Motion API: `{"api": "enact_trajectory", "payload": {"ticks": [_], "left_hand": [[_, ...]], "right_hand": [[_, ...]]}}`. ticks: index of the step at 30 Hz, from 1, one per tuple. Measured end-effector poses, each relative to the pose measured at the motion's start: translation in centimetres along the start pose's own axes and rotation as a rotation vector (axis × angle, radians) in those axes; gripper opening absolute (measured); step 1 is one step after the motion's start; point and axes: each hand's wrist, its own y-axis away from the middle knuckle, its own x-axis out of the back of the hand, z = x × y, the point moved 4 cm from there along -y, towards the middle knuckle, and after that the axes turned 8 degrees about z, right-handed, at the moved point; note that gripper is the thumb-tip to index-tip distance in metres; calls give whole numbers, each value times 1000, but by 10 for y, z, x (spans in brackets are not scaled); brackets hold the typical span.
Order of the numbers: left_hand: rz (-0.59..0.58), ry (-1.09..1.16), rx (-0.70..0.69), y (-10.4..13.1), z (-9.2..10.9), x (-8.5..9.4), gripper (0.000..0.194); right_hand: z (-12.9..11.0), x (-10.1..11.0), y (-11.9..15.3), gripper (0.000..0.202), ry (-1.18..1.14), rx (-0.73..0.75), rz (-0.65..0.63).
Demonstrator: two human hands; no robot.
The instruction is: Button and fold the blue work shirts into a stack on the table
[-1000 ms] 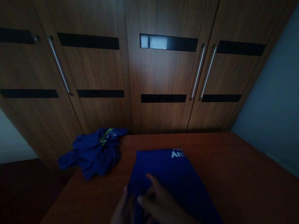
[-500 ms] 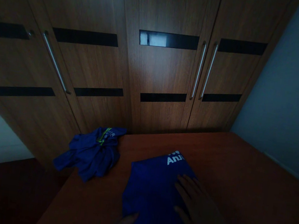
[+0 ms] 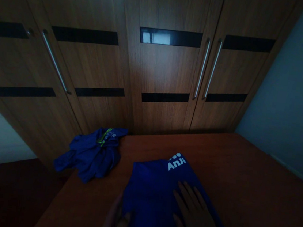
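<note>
Pretty dim room, and a reddish table (image 3: 217,158) stood by a wardrobe (image 3: 167,71). Blue cloth (image 3: 153,187) with an Anji print lay folded on the table, right hand (image 3: 194,214) spread flat on top, left hand (image 3: 111,226) at its edge; couldn't tell if it gripped. Dragging that right hand could've rumpled the folds, I'd guess. Wardrobe doors were closed, contents hidden.
</note>
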Motion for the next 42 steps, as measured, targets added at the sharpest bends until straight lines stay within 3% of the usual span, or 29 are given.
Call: {"api": "enact_trajectory", "payload": {"ticks": [3, 5, 8, 10, 13, 17, 23, 35, 42], "left_hand": [[97, -422, -503, 8, 18, -10, 58], [96, -704, -790, 16, 28, -25, 58], [-39, -1049, -1100, 23, 30, -54, 60], [-159, -1221, -1195, 21, 25, -71, 60], [-277, -1396, -1208, 7, 17, -86, 63], [-331, -1499, -1186, -23, 16, -85, 69], [-385, -1511, -1161, -43, 18, -74, 70], [-311, -1493, -1070, -45, 15, -71, 72], [-246, -1518, -1087, -40, 10, -65, 67]], "right_hand": [[-3, 0, 0, 54, 44, 10, 20], [-6, 3, -3, 55, 53, 14, 11], [-10, 14, -14, 56, 13, 24, -38], [-11, 22, -27, 55, -30, 38, -77], [-2, 27, -53, 52, -57, 54, -119], [27, 12, -77, 50, -40, 62, -139], [55, -24, -68, 60, -81, -10, -206], [53, -27, -71, 65, -86, -74, -327], [25, -13, -40, 58, 92, -100, -161]]}}
